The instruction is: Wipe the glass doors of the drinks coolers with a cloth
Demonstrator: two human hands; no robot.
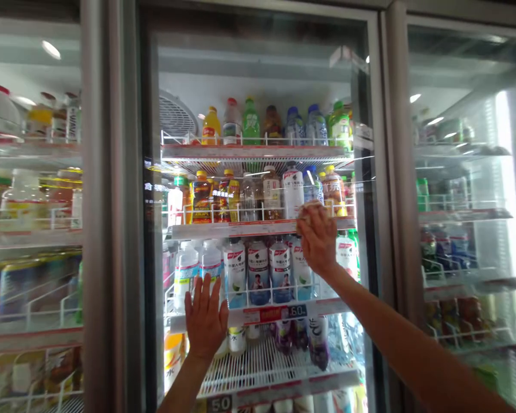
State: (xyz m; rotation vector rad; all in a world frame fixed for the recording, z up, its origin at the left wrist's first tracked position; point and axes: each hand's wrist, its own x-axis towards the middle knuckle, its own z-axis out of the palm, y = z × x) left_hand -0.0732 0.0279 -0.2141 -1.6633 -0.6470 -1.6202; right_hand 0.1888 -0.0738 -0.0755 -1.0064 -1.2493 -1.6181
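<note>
A glass door (258,69) of a drinks cooler fills the middle of the view, with shelves of bottles behind it. My left hand (206,321) lies against the lower left of the glass, fingers stretched upward and holding nothing. Higher and to the right, my right hand (320,238) presses a crumpled, pale brownish cloth (308,211) against the pane. My fingers cover part of the cloth, and the hand is slightly blurred. Through the glass, white-labelled bottles (280,269) stand in a row between my hands.
Metal door frames (395,206) border the glass on both sides. More coolers with bottles and cans (19,287) stand left and right. Wire shelves (258,358) and a round fan grille (176,117) show behind the middle door. Lights reflect on the panes.
</note>
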